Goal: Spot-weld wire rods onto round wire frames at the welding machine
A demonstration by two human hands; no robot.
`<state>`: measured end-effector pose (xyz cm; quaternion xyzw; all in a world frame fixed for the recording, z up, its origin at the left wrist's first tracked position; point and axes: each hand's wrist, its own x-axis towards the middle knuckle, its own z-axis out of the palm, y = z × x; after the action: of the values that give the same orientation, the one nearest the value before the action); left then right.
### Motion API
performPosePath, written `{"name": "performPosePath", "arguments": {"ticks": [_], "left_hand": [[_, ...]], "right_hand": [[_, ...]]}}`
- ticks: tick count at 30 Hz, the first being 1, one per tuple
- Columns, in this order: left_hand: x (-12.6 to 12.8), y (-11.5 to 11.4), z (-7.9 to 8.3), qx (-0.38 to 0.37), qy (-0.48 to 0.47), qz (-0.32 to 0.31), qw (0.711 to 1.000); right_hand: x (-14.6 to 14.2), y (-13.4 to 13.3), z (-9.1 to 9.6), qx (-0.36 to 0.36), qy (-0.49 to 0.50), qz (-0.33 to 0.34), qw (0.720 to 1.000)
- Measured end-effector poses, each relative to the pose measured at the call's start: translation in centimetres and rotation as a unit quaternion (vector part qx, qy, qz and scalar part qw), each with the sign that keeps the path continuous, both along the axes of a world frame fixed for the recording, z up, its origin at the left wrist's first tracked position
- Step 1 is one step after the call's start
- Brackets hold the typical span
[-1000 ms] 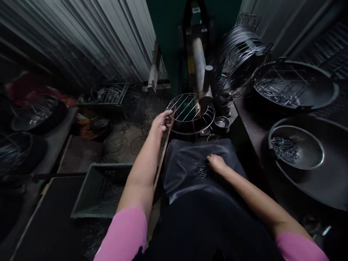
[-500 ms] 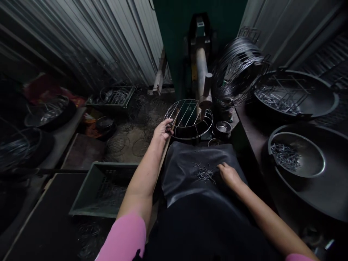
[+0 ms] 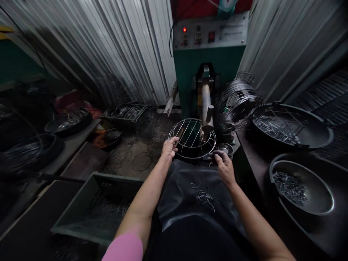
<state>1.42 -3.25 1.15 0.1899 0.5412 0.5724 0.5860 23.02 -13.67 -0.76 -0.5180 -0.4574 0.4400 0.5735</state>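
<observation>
Round wire rack [image 3: 191, 134] sits at the lower end of the green machine's [image 3: 187, 79] metal rod [image 3: 206, 98]. Left hand [image 3: 169, 148] has its left rim pinched, fingers closed. Right hand [image 3: 225, 167] near the right rim, fingers bunched; can't tell if they grip anything. Loose wire bits [image 3: 205, 197] lie on dark lap cloth [image 3: 176, 203] below.

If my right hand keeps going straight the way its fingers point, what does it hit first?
Your right hand would most likely meet the near right rim of the round wire rack first, though a single view leaves their relative height unclear.
</observation>
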Motion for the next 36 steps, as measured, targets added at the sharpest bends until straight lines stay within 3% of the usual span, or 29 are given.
{"name": "performPosePath", "arguments": {"ticks": [7, 15, 18, 24, 29, 36], "left_hand": [[0.1, 0.2, 0.0, 0.036, 0.005, 0.003, 0.999], [0.2, 1.0, -0.2, 0.033, -0.019, 0.0, 0.999], [0.0, 1.1, -0.7, 0.027, -0.023, -0.001, 0.999], [0.0, 1.1, -1.5, 0.021, -0.032, -0.006, 0.999], [0.1, 1.1, -1.7, 0.027, -0.019, -0.007, 0.999], [0.1, 0.9, -1.0, 0.028, -0.014, -0.006, 0.999]], "right_hand": [[-1.4, 3.4, 0.5, -0.034, -0.117, 0.061, 0.991], [-1.3, 4.4, 1.2, -0.043, -0.087, 0.064, 0.993], [-0.8, 4.5, 1.5, -0.053, -0.074, 0.057, 0.994], [-0.6, 3.2, 1.0, 0.02, -0.023, -0.015, 0.999], [-1.2, 3.3, -0.1, -0.027, -0.086, 0.041, 0.995], [-1.1, 3.7, 0.4, -0.028, -0.075, 0.051, 0.995]]}}
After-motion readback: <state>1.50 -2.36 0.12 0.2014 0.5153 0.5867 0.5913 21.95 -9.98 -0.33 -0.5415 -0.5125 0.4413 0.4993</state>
